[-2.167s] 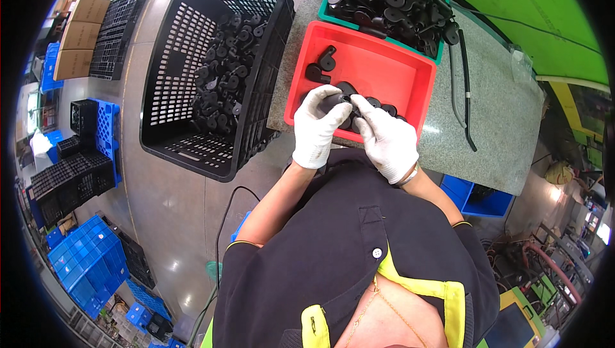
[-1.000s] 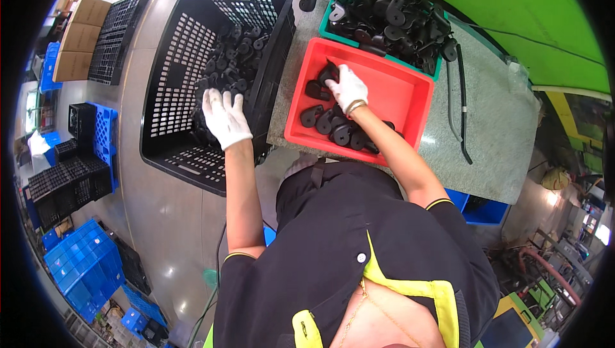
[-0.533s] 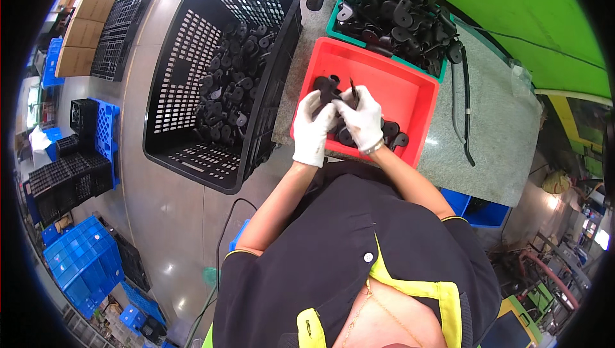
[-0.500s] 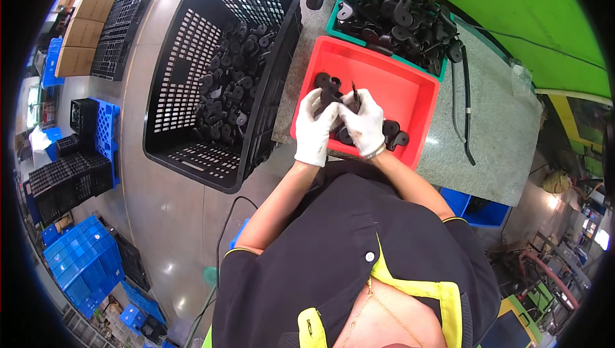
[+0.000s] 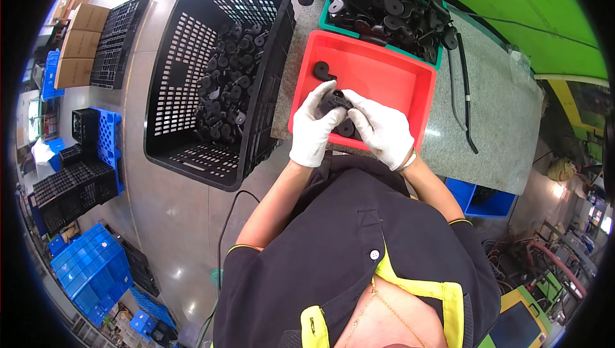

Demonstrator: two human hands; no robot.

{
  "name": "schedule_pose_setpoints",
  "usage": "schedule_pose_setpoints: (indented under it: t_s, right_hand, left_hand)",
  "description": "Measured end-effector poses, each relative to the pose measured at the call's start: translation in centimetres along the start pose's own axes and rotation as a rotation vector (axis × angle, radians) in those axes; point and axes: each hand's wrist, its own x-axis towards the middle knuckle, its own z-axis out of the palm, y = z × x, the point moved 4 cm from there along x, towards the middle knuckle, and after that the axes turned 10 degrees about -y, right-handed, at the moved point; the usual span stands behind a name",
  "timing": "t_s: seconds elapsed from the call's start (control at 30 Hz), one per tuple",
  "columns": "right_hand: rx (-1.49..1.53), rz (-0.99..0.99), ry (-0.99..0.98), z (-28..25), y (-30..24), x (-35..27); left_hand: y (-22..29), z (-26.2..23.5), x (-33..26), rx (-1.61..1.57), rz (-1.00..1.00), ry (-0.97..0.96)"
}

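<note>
Over a red bin (image 5: 384,66), a black plastic part (image 5: 333,102) with a rounded end is held between my two gloved hands. My left hand (image 5: 311,131), in a white glove, is closed round its left side, thumb in front. My right hand (image 5: 383,129), also gloved in white, has its fingers pressed together against the part's right side. Whether a small tool sits in the right fingers is hidden. Inside the red bin, a similar black part (image 5: 322,71) lies at the far left corner, and another black part (image 5: 346,128) shows between my hands.
A green bin (image 5: 339,23) heaped with black parts stands behind the red one. To the left is a deep black crate (image 5: 168,101), partly filled with similar parts. A black bent rod (image 5: 467,98) lies on the grey tabletop (image 5: 496,124) at right.
My right hand has turned and lies flatter, further right. The thin dark pointed thing that stood up at its fingers no longer shows. The part in my hands has turned.
</note>
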Motion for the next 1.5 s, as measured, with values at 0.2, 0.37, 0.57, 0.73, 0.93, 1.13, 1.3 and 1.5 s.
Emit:
schedule_pose_setpoints:
  t_s: [0.2,0.37,0.57,0.73,0.93,1.13,1.3,1.5]
  right_hand:
    - [-0.074,0.076,-0.139,-0.8,-1.1,-0.3]
    - [-0.154,-0.021,-0.085,-0.2,-0.7,-0.8]
    - [-0.177,0.036,-0.086,-0.1,-1.3,-1.2]
    - [-0.218,0.089,-0.072,0.2,-1.4,-1.3]
    - [-0.106,0.167,-0.019,1.8,1.6,-0.4]
    - [-0.078,0.398,-0.127,6.5,11.8,4.1]
    - [-0.256,0.324,-0.187,11.8,14.4,7.8]
    - [-0.075,0.263,-0.049,11.7,14.5,7.7]
  left_hand:
    - [0.4,0.0,-0.8,0.060,-0.002,0.002]
    - [0.1,-0.2,-1.0,0.012,-0.033,0.011]
    - [0.1,0.0,-1.0,0.036,0.027,0.018]
    - [-0.2,-0.1,-1.0,0.049,0.034,0.044]
    - [0.0,-1.6,-0.7,0.054,0.051,0.219]
    - [3.2,-13.3,3.5,-0.521,0.347,0.383]
    - [4.5,-14.4,2.6,-0.350,0.328,0.667]
    - [1.4,-10.1,0.6,0.247,0.101,0.588]
